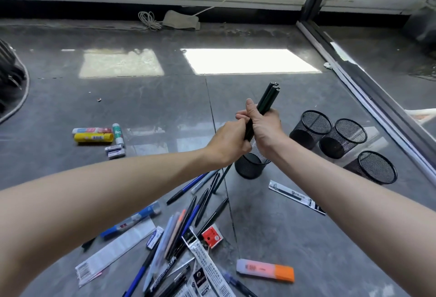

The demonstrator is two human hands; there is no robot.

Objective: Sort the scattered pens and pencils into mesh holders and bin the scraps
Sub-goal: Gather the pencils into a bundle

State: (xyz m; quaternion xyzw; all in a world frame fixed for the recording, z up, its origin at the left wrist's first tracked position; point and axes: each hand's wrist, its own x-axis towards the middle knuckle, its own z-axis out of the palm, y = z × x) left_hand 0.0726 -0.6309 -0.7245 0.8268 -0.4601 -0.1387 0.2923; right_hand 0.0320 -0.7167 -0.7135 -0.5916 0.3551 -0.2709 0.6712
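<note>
Pencils [267,99] held; wrapper [205,263] reads "deli".

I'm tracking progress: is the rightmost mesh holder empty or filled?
Empty: the rightmost mesh holder shows only bare mesh inside, and nothing stands in it or sticks up above its rim.

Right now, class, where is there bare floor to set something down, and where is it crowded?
Free: between the yellow roll and the nearest mesh holder, and between the refill packet and the orange highlighter. Crowded: the pen pile.
</note>
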